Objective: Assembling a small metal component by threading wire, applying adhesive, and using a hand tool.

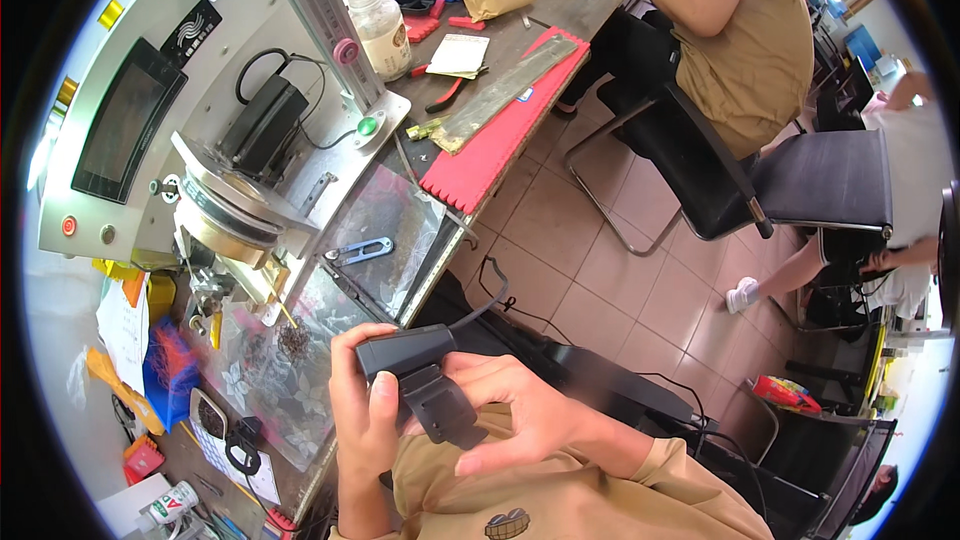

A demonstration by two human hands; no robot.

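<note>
1. The black box [410, 345] is in the lower middle of the frame, lifted in front of the person's tan shirt [560, 485]. A curved black flap [442, 407] sits against its lower side, and a thin cable [492, 302] shows near its right end.
2. By its look, the box is probably light, with a stiff, smooth plastic shell that could slip a little in dry fingers. The flap seems firm too, perhaps hinged; whether it bends cannot be told.
3. A safe hold would likely be on the solid body, thumb on one long side and fingers on the other. The flap looks the easier part to strain, and a pull on the cable could tug the box askew.
4. The left hand [365, 400] is clamped on the box's left end: fingers wrap the far side, the thumb stands up along the near side, and the forearm rises from the lower edge.
5. The right hand [530, 405] comes in from the lower right, its forearm slanting leftward. Its fingers bend in beside the flap, while the thumb points left below, apart from the index finger. Whether the partly hidden fingers pinch the flap, I cannot tell.
</note>
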